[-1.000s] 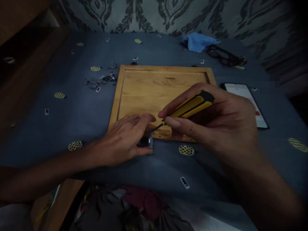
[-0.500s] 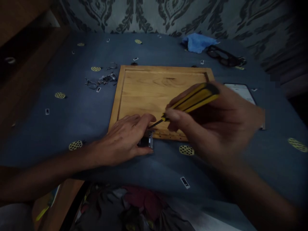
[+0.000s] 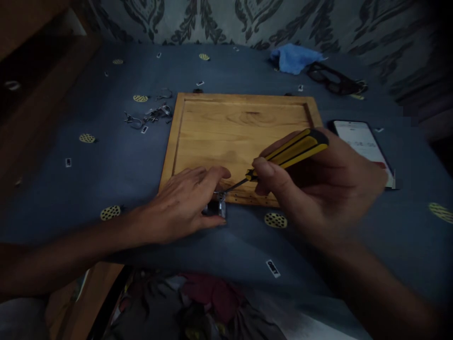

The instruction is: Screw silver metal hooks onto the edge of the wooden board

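Note:
My right hand (image 3: 318, 189) is closed around the yellow and black handle of a screwdriver (image 3: 290, 153), which slants down to the left. Its tip is at a small shiny metal hinge (image 3: 222, 207) on the front edge of a wooden panel (image 3: 226, 137). Over the panel's front left part lies my left hand (image 3: 180, 203), its thumb below the hinge and its fingers above, pinching it in place. Part of the hinge is hidden under that hand. Small dark holes run along the panel's front edge, right of the hinge.
Several loose metal fittings (image 3: 157, 113) lie left of the panel on the blue patterned cloth (image 3: 116, 174). A phone (image 3: 364, 146) rests to the right. Black-framed glasses (image 3: 334, 80) and a blue cloth (image 3: 295, 59) are at the back right.
My right hand and the screwdriver have shifted slightly right and down, with the tip now at the hinge's upper end. My left hand has stayed on the hinge.

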### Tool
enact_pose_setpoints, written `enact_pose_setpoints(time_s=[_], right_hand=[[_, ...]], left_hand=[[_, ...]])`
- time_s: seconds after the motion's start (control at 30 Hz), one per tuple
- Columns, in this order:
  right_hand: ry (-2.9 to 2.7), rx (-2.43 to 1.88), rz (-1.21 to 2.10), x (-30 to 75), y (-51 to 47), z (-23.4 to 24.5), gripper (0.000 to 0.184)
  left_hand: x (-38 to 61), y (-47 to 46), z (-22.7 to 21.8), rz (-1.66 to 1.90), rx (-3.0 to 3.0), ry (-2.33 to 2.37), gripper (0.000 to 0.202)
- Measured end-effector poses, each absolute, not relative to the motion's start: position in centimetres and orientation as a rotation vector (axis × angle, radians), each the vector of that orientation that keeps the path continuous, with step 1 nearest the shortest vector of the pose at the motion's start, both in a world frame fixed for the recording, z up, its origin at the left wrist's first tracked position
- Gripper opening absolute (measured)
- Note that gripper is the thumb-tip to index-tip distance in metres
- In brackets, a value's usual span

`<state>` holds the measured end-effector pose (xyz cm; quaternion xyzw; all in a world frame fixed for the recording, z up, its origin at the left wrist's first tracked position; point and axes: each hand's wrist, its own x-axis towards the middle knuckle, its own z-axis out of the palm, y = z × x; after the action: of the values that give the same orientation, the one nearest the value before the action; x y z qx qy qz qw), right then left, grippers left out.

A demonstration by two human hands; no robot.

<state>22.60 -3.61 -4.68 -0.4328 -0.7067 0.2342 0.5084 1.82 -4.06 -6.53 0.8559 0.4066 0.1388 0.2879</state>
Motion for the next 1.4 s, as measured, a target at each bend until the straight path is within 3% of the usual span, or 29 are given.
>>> enact_pose_setpoints(time_s=[0.8, 1.4], right_hand=[[-1.715, -1.040, 0.541, 22.90, -4.10, -5.35, 0.019], [-1.718, -1.054, 0.529, 22.84, -4.22, -5.37, 0.017]], left_hand=[[1.16, -4.02, -5.96, 0.371, 2.293, 1.093, 0.078], [1.82, -4.10, -6.42, 0.401, 2.301, 1.117, 0.076]])
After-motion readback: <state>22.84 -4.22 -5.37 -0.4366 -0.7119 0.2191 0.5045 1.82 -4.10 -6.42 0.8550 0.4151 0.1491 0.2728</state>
